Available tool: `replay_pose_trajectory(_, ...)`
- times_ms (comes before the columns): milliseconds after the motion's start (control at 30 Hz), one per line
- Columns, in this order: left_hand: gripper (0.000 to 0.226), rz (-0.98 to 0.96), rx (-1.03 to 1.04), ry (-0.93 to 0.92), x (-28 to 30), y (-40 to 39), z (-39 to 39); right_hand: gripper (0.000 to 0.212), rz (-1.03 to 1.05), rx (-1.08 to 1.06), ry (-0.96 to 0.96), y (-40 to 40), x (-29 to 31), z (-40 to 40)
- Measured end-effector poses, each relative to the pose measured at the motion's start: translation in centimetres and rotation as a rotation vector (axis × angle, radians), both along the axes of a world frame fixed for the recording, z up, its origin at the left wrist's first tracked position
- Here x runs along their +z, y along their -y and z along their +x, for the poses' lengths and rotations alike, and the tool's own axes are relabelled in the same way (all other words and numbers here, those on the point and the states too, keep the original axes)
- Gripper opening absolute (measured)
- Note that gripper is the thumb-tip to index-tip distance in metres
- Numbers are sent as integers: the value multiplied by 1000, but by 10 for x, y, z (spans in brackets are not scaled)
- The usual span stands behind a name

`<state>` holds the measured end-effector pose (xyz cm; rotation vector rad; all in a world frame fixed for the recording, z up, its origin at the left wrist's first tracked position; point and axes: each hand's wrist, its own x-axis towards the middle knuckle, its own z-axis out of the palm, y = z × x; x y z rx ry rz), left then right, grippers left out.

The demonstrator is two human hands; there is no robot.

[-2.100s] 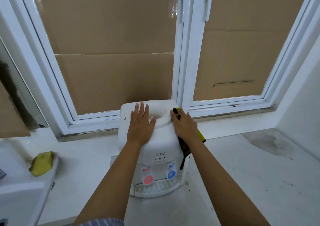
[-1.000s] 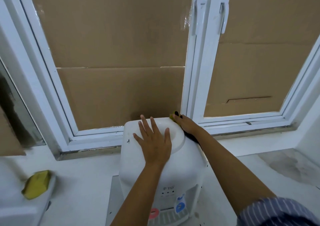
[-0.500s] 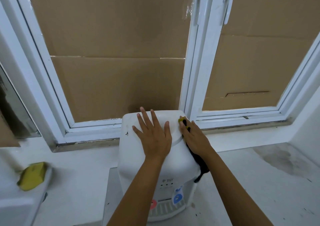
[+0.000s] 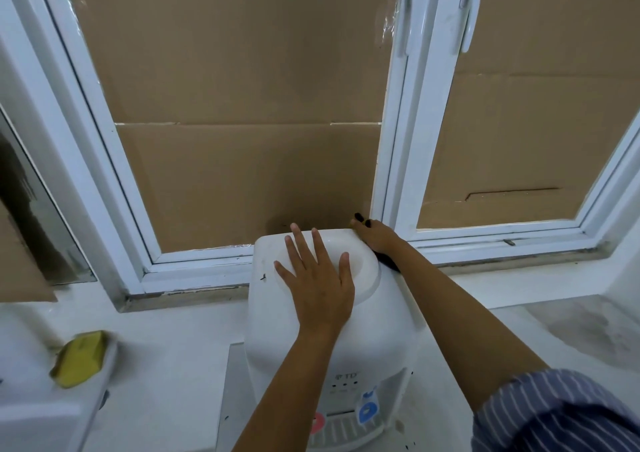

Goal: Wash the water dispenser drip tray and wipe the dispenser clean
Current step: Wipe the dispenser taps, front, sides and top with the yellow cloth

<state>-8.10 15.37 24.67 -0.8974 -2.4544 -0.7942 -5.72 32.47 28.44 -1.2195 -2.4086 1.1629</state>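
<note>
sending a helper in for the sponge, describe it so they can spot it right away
Start at the white plastic water dispenser under the cardboard-covered window, then look far to its left. On the rim of the white sink lies a soft yellow rectangular sponge, the only yellow thing on that pale surface.

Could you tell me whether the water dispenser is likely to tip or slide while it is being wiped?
The water dispenser carries no bottle, so it is probably light and could slide. The left hand lies flat on top, likely steadying it.
</note>
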Motion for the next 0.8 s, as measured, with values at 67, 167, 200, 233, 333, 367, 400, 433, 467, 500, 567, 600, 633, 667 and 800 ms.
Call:
replay_pose_trajectory(67, 73, -2, -11, 19, 0, 0, 0, 69, -41, -41, -13, -8, -4, -2)
replay_pose_trajectory(167, 73, -14, -16, 39, 2, 0, 3, 75, -78, -98, -33, -10, -7, 4)
replay_pose_trajectory(200, 73, -18, -17, 35, 2, 0, 3, 77, -83, -109, -50, -8, -9, 8)
replay_pose_trajectory(233, 72, -17, -18, 30, 2, 1, 3, 78, -86, -116, -65, -5, -9, 13)
replay_pose_trajectory(333, 73, -12, -21, 29, 2, 1, 4, 68, -84, -146, -96, 11, -14, 34)
replay_pose_trajectory(367, 73, -12, -23, 32, 2, 2, 4, 63, -69, -157, -111, 17, -17, 42)
replay_pose_trajectory(400, 74, -12, -28, 41, 3, 2, 4, 60, -57, -170, -125, 23, -20, 51)
replay_pose_trajectory(433, 76, -16, -35, 53, 3, 3, 4, 59, -45, -179, -136, 30, -22, 59)
replay_pose_trajectory(467, 78, -21, -44, 67, 4, 3, 4, 57, -35, -185, -144, 39, -23, 69)
replay_pose_trajectory(500, 81, -29, -51, 78, 5, 4, 5, 56, -19, -189, -152, 47, -24, 78)
replay_pose_trajectory(567, 81, -38, -59, 92, 6, 4, 5, 54, 12, -202, -160, 66, -24, 94)
replay_pose_trajectory(600, 80, -41, -63, 101, 8, 5, 5, 52, 22, -215, -164, 76, -25, 102)
replay_pose_trajectory(633, 80, -41, -69, 109, 9, 6, 6, 51, 33, -234, -178, 85, -26, 109)
replay_pose_trajectory(667, 81, -42, -78, 119, 10, 8, 6, 50, 47, -261, -204, 93, -28, 114)
replay_pose_trajectory(800, 78, -18, -139, 169, 14, 15, 7, 52, 94, -404, -394, 122, -45, 129)
